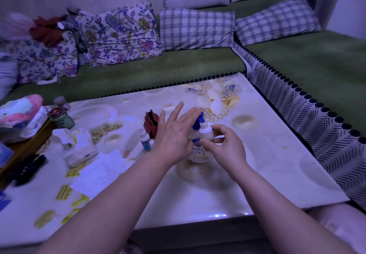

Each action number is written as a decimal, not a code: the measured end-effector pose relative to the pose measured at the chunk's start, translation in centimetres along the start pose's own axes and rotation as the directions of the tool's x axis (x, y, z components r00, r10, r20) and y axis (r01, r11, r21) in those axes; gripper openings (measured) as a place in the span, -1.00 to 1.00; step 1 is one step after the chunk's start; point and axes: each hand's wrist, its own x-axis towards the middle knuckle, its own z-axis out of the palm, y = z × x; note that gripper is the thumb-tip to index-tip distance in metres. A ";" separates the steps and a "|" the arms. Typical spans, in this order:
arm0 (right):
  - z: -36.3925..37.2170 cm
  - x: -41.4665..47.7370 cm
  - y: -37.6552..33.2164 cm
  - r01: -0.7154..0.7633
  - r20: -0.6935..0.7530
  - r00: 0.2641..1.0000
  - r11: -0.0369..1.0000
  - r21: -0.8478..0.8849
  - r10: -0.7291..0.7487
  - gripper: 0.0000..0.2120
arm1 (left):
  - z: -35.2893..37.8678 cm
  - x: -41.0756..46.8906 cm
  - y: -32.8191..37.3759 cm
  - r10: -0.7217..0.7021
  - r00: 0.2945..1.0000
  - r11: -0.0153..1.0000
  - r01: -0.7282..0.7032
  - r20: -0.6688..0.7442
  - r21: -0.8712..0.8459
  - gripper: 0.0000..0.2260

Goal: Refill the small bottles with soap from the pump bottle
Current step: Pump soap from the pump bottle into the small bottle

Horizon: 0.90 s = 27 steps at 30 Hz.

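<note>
Head view
Pump bottle (198,150): stands upright on the table (277,164), near the middle, between my two hands; its blue pump head (198,123) points up and away from me.
Small bottle (206,134): white, held upright just in front of the pump bottle, its neck right beside the blue pump head.
My left hand (174,134): fingers spread and stretched out flat, palm down, at the pump head's left side; I cannot tell whether it presses on the pump.
My right hand (227,144): thumb and fingertips pinch the small bottle around its lower body.
Second small bottle (145,139): white with a blue label, standing upright to the left of my left hand, beside a dark red holder (151,122).
Left edge of table: tissue box (79,150), loose white papers (99,170), two jars (61,115).
</note>
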 end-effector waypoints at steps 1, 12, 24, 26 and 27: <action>-0.1 0.1 0.0 0.003 -0.004 1.000 1.000 0.004 -0.003 -0.66 | -0.1 0.1 0.0 0.000 1.000 1.000 0.000 -0.008 -0.010 -0.28; 0.0 0.2 -0.3 0.026 -0.016 1.000 1.000 0.010 -0.026 -0.67 | -0.1 -0.1 0.0 0.005 1.000 1.000 -0.005 -0.015 -0.014 -0.25; -0.1 0.3 -0.1 0.028 -0.012 1.000 1.000 0.004 -0.028 -0.65 | -0.3 -0.3 -0.2 0.031 0.999 0.997 -0.033 0.019 0.066 -0.21; -0.1 0.2 -0.1 0.024 -0.010 1.000 1.000 0.001 -0.024 -0.65 | -0.3 -0.2 -0.4 0.037 0.999 0.997 -0.039 0.031 0.068 -0.21; -0.1 0.2 -0.2 0.023 -0.009 1.000 1.000 0.000 -0.023 -0.65 | -0.4 -0.1 -0.4 0.035 0.999 0.997 -0.038 0.037 0.068 -0.21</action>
